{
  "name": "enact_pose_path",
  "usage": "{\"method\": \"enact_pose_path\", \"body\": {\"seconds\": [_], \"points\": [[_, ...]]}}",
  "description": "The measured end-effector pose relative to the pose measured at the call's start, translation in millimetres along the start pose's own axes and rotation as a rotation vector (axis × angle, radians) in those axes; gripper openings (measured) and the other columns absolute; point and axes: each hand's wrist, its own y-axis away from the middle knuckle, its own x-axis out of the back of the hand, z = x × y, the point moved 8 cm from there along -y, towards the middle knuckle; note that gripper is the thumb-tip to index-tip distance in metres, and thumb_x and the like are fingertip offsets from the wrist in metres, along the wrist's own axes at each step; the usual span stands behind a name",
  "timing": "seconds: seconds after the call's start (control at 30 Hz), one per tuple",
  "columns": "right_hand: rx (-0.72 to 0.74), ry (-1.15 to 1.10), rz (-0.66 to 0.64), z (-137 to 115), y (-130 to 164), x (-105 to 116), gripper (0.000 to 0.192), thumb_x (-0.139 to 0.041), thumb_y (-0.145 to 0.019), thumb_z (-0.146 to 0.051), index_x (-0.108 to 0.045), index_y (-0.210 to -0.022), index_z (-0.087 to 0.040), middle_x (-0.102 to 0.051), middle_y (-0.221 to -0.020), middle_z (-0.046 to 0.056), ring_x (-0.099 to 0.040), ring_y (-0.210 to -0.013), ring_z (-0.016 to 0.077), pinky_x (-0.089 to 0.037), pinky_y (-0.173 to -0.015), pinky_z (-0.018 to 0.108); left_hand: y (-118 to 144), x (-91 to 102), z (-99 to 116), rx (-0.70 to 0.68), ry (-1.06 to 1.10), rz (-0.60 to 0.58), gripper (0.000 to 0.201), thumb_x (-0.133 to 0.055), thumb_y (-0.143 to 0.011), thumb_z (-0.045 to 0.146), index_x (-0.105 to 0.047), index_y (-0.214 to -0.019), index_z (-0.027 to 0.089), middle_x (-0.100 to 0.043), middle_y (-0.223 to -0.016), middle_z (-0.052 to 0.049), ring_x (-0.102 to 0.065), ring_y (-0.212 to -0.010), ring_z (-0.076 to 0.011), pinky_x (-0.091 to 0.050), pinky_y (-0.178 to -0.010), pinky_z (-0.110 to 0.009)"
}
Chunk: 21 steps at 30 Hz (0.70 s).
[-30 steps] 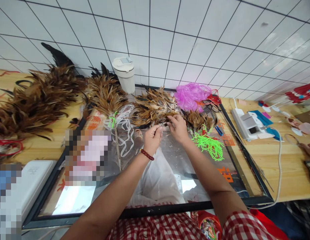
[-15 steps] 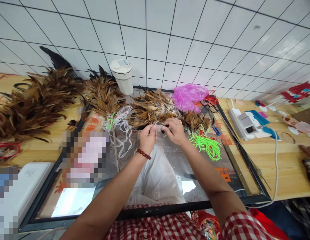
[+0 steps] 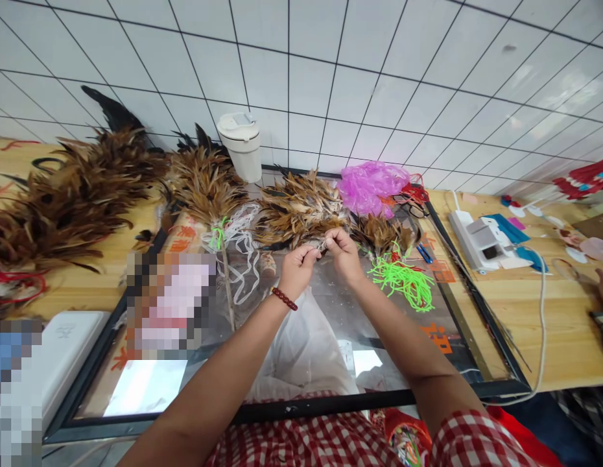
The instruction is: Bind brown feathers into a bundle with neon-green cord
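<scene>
My left hand [image 3: 297, 271], with a dark red bead bracelet [image 3: 284, 298] at the wrist, is closed in a pinch above the glass tabletop. Close beside it, my right hand [image 3: 344, 257] pinches too, thumb against forefinger. Between the fingertips shows a small pale-brown piece that looks like a feather [image 3: 321, 246]; its detail is mostly hidden. Just beyond the hands lies a pile of brown feathers [image 3: 301, 204]. A smaller feather bunch [image 3: 383, 233] sits to the right, beside bright green cords [image 3: 403, 282]. To the left, a feather bunch on a stick [image 3: 204, 188] is tied with green cord.
White ribbon [image 3: 243, 259] lies left of my hands. Pink plastic film [image 3: 372, 185] and a white lidded cup [image 3: 243, 148] stand near the tiled wall. Large feather bundles [image 3: 82, 194] cover the far left. A white power strip [image 3: 476, 237] with a cable is at right.
My hands have come together, fingertips now meeting near the feather pile, where before there was a gap between them. The view has shifted slightly.
</scene>
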Motion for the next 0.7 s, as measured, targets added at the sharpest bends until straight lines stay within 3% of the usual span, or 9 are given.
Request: {"method": "enact_pose_path", "body": {"seconds": [0.13, 0.27, 0.33, 0.6, 0.7], "points": [[-0.057, -0.127, 0.038, 6, 4, -5, 0.026, -0.052, -0.087, -0.046, -0.045, -0.077, -0.022, -0.043, -0.067, -0.003, -0.043, -0.062, 0.0132, -0.040, -0.060, 0.025, 0, 0.1, -2, 0.028, 0.018, 0.013, 0.022, -0.059, -0.079, 0.032, -0.064, -0.064, 0.016, -0.051, -0.051, 0.003, -0.042, -0.046, -0.0078, -0.032, -0.047, -0.020], [-0.026, -0.082, 0.052, -1, 1, 4, 0.027, -0.050, -0.088, -0.047, -0.044, -0.078, -0.023, -0.043, -0.069, -0.002, -0.043, -0.064, 0.0137, -0.039, -0.061, 0.025, 1, 17.9, -11, 0.123, 0.149, 0.232, 0.027, -0.057, -0.081, 0.040, -0.065, -0.072, 0.016, -0.059, -0.059, 0.002, -0.040, -0.039, -0.0060, -0.029, -0.040, -0.021], [0.002, 0.001, 0.021, -7, -1, 7, 0.028, -0.050, -0.088, -0.047, -0.046, -0.077, -0.022, -0.045, -0.070, -0.002, -0.045, -0.066, 0.0140, -0.039, -0.063, 0.026, 1, 22.8, -10, 0.108, 0.171, 0.285, 0.029, -0.056, -0.083, 0.042, -0.066, -0.075, 0.016, -0.062, -0.062, 0.001, -0.041, -0.038, -0.0055, -0.028, -0.039, -0.020], [0.144, 0.204, -0.006, -31, 4, 0, 0.023, -0.050, -0.091, -0.036, -0.053, -0.075, -0.020, -0.053, -0.074, 0.001, -0.050, -0.073, 0.0146, -0.041, -0.071, 0.029, 1, 1.3, -10, 0.108, 0.138, 0.055, 0.028, -0.061, -0.080, 0.043, -0.066, -0.074, 0.016, -0.052, -0.049, 0.004, -0.044, -0.039, -0.0067, -0.033, -0.041, -0.019], [0.107, 0.264, -0.014, -25, 4, -2, 0.020, -0.053, -0.088, -0.034, -0.057, -0.076, -0.020, -0.057, -0.076, 0.001, -0.051, -0.074, 0.0145, -0.042, -0.071, 0.029, 1, 2.6, -6, 0.081, 0.147, 0.069, 0.026, -0.061, -0.079, 0.040, -0.061, -0.068, 0.016, -0.049, -0.050, 0.005, -0.042, -0.040, -0.0058, -0.033, -0.042, -0.019]]}}
